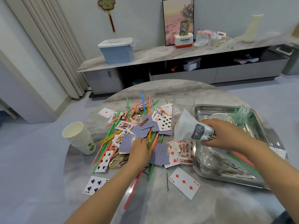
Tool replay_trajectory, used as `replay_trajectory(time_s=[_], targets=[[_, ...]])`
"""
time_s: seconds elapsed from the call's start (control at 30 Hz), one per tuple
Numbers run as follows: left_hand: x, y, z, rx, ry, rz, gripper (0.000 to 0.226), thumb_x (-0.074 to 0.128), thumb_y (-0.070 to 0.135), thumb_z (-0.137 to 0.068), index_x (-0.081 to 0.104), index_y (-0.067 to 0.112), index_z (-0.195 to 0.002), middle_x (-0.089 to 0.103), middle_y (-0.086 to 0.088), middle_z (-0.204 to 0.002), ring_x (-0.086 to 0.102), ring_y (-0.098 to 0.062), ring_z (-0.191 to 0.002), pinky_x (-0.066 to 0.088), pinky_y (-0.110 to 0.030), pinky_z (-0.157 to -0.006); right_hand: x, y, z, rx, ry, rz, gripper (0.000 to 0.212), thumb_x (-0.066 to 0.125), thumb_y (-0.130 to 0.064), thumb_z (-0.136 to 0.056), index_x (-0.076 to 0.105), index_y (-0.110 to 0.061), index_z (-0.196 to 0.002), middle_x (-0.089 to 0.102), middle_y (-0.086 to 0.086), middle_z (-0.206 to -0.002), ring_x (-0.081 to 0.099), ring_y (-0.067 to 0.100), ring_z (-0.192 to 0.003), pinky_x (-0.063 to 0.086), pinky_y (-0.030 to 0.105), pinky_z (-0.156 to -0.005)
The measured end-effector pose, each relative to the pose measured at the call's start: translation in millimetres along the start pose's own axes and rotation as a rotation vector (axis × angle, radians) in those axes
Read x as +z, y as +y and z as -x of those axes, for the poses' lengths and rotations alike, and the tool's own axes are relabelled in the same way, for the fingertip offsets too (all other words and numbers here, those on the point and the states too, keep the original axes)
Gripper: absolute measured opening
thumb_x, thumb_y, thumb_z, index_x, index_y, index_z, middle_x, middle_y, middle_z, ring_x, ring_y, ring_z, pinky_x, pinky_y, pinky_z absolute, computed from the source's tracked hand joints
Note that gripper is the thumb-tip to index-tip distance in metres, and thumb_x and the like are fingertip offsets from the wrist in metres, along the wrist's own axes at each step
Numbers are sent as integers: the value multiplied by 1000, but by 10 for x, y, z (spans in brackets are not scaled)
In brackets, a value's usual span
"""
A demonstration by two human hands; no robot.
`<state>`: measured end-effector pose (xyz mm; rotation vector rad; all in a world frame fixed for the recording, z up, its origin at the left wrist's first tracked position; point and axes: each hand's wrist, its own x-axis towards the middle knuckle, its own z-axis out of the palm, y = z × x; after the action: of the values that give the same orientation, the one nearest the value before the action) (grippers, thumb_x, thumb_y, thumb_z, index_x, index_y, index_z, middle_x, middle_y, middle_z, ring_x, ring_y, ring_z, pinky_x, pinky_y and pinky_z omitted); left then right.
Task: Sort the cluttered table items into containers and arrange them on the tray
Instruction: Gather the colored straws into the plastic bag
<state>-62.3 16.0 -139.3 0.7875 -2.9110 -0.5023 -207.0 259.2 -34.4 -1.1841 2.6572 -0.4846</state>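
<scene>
L hand (140, 151): fingers down on the pile of cards (159, 155) & sticks (108, 137), grip can't tell.
R hand (226, 135): clamped round white bag (187, 128), over tray (226, 179) edge.
Cups (79, 137): stacked, table (161, 206) left.

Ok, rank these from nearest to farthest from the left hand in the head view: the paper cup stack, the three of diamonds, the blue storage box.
From the left hand, reaching into the card pile:
1. Three of diamonds, on the table, down and to its right.
2. Paper cup stack, to its left near the table edge, somewhat farther.
3. Blue storage box, on the far cabinet across the room.
</scene>
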Motion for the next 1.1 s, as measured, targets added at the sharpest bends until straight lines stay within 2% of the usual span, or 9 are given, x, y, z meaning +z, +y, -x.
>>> replay_trajectory(time_s=[0.17,0.27,0.3,0.43,0.6,0.7,0.83,0.93,1.1], targets=[[49,86,-139,-98,-20,92,24,54,23,-93,61,5,-107,58,-11,-107,56,-27,-93,48,-40,-83,-3,30,-19,0,3,-1,53,76,-38,-70,53,-38,-118,57,-13,-101,53,9,-87,44,28,-72],[2,45,-111,-163,-64,155,13,57,11,-88,65,4,-95,64,-11,-91,61,-29,-80,46,-32,-69,7,51,-18,0,4,3,52,76,-38,-70,53,-38,-117,57,-13,-102,52,9,-87,41,27,-69],[-23,7,-96,-167,-97,131,6,59,10,-86,64,7,-85,62,-12,-81,58,-29,-72,44,-31,-64,3,50,-21,-1,8,5,51,76,-38,-70,53,-37,-116,57,-13,-101,52,9,-87,40,26,-68],[-51,-116,-36,-172,-166,44,33,57,9,-82,37,12,-56,34,-6,-52,32,-22,-50,29,-28,-54,13,41,-24,-1,7,9,50,75,-39,-70,53,-38,-115,58,-13,-102,53,9,-88,40,26,-67],[-38,19,-54,-155,-140,5,42,61,40,-88,40,13,-64,38,-1,-58,36,-16,-51,28,-27,-48,27,20,-9,7,12,24,53,75,-39,-71,52,-38,-119,58,-13,-106,53,9,-90,39,26,-69],[24,175,-96,-166,-104,-63,37,60,45,-88,54,8,-88,55,-8,-87,54,-22,-74,40,-30,-62,25,11,0,17,7,36,56,74,-41,-72,50,-38,-123,58,-11,-109,53,11,-94,41,27,-73],[81,307,-234,-224,-74,-88,34,53,29,-94,53,3,-115,52,-14,-115,56,-30,-101,46,-38,-81,17,0,-17,17,-1,40,57,74,-40,-73,50,-38,-124,58,-10,-111,54,12,-98,44,29,-78],[93,349,-316,-287,-80,-87,21,48,11,-94,53,3,-113,55,-13,-114,58,-29,-100,47,-36,-77,8,-13,-11,12,-1,35,55,73,-39,-73,50,-38,-123,58,-11,-111,54,11,-96,44,28,-77],[99,349,-334,-342,-150,-78,18,46,8,-94,55,3,-108,61,-11,-108,61,-26,-95,46,-32,-69,12,-17,-26,2,-1,69,53,71,-41,-74,50,-37,-122,59,-11,-110,55,12,-95,44,27,-74]])
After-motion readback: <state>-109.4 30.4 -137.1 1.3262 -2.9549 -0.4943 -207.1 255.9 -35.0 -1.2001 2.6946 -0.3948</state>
